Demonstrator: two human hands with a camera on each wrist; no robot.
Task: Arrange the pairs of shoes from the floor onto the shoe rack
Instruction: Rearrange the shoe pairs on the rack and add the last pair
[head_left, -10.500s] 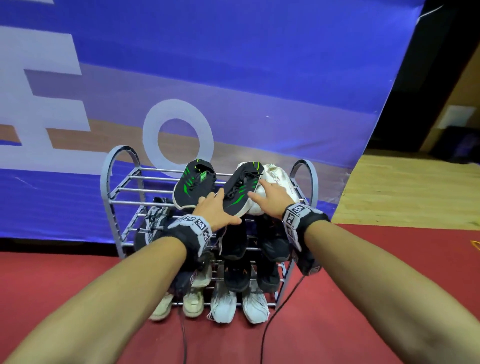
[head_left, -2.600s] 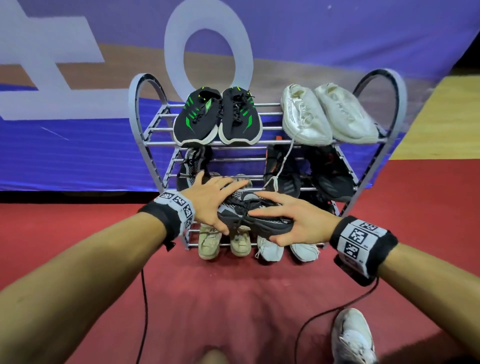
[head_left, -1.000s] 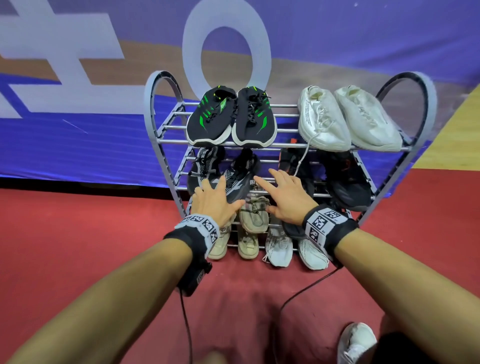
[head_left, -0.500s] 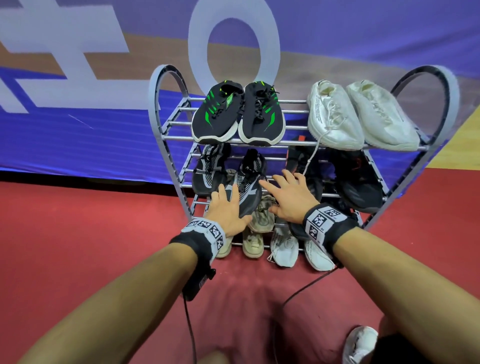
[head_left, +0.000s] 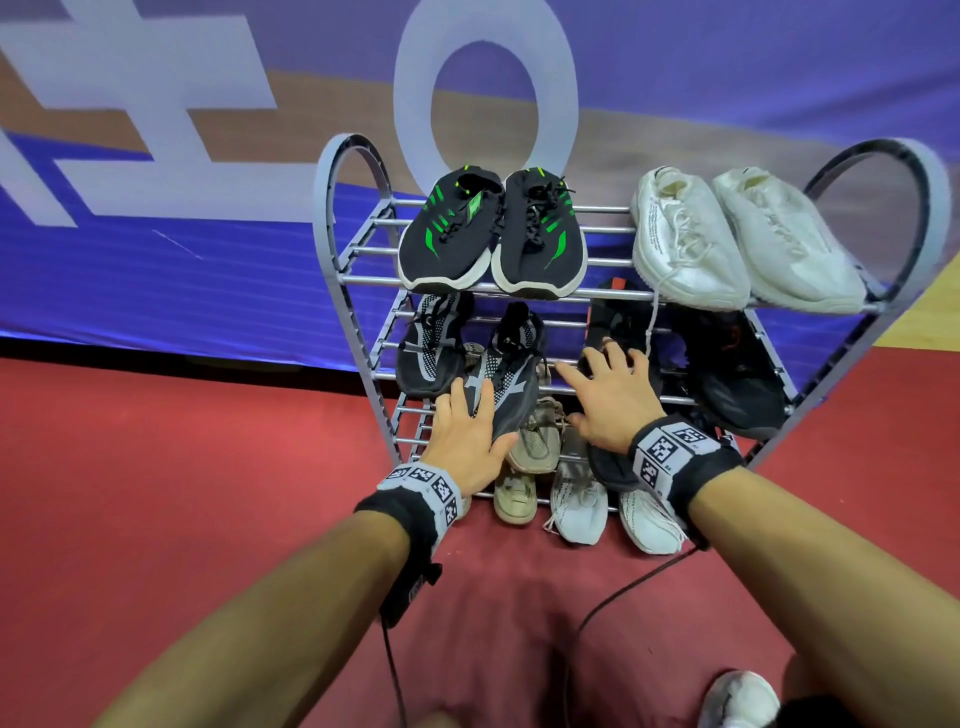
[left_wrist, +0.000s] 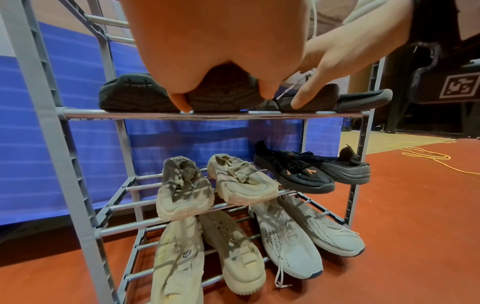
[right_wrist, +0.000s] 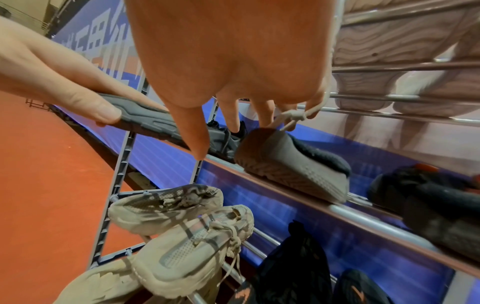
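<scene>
A grey metal shoe rack (head_left: 332, 208) stands on the red carpet. On its second tier lies a grey-and-black knit shoe (head_left: 511, 374) next to its partner (head_left: 428, 348), its toe hanging over the front rail (left_wrist: 207, 115). My left hand (head_left: 467, 436) cups that toe, fingers on top and thumb at the sole edge (right_wrist: 148, 121). My right hand (head_left: 610, 400) lies spread and flat beside it, fingertips touching a black shoe (right_wrist: 293, 164) on the same tier. A white lace hangs by those fingers.
A black-and-green pair (head_left: 493, 234) and a white pair (head_left: 743, 244) fill the top tier. Beige shoes (left_wrist: 215, 185), a black-orange pair (left_wrist: 306, 172) and white knit shoes (left_wrist: 298, 236) sit lower down. A blue banner hangs behind. A white shoe (head_left: 737, 696) is on the carpet near me.
The grey shoe carried in both hands now lies on the second tier beside its partner. My right hand has come off it and shifted right onto the black shoe.
</scene>
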